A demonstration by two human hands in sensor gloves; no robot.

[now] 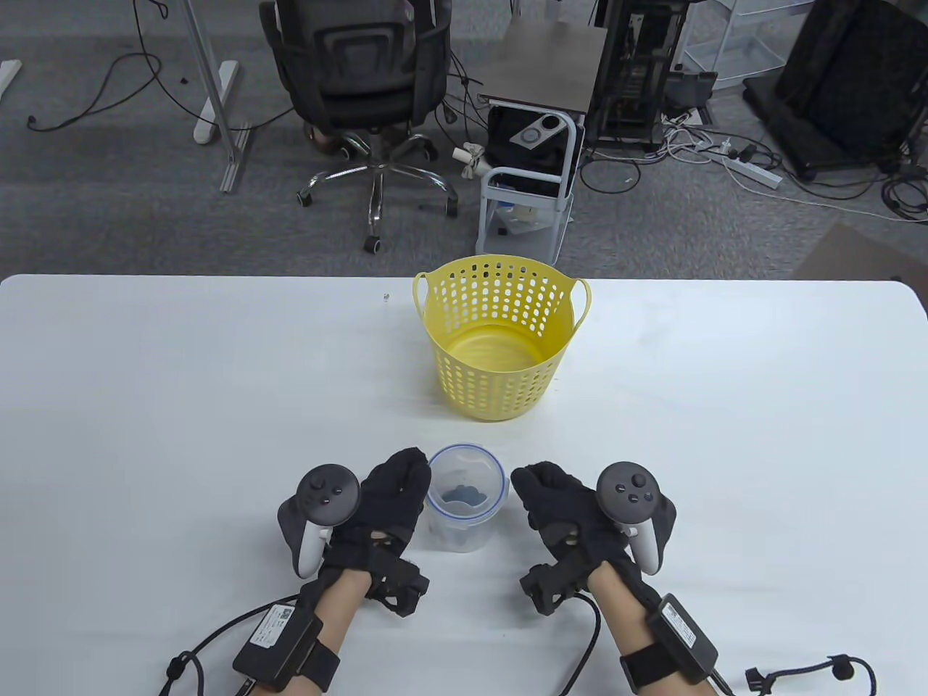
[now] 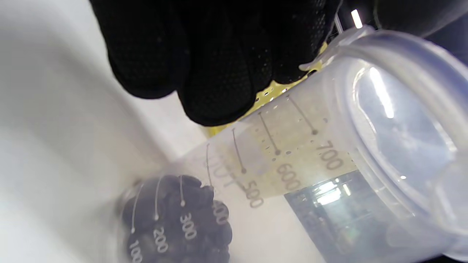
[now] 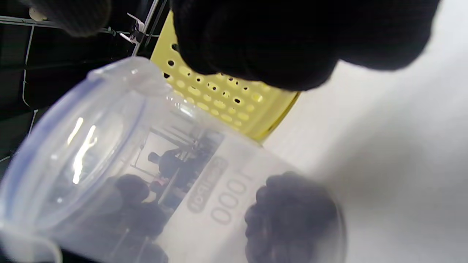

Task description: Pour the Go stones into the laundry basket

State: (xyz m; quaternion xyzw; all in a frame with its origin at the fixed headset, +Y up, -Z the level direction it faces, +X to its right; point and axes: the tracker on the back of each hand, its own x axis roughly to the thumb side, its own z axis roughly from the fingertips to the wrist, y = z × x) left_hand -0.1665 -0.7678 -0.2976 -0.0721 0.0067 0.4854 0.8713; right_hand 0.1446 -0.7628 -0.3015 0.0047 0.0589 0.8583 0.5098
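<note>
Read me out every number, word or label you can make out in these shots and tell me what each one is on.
"100", "200", "300", "500", "600", "700": scale marks on the clear cup, left wrist view; the mark between 300 and 500 is partly hidden by the dark stones.
"1000": on the cup's other side, right wrist view.
Oval logo beside "1000": blurred, unreadable.
Labels on the wrist packs: too small to read.
The basket bears no text.

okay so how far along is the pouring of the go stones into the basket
Barely started. The black stones sit in the lidded clear container on the table; the yellow basket looks empty. The left hand and right hand flank the container. Opening, lifting and pouring remain.
</note>
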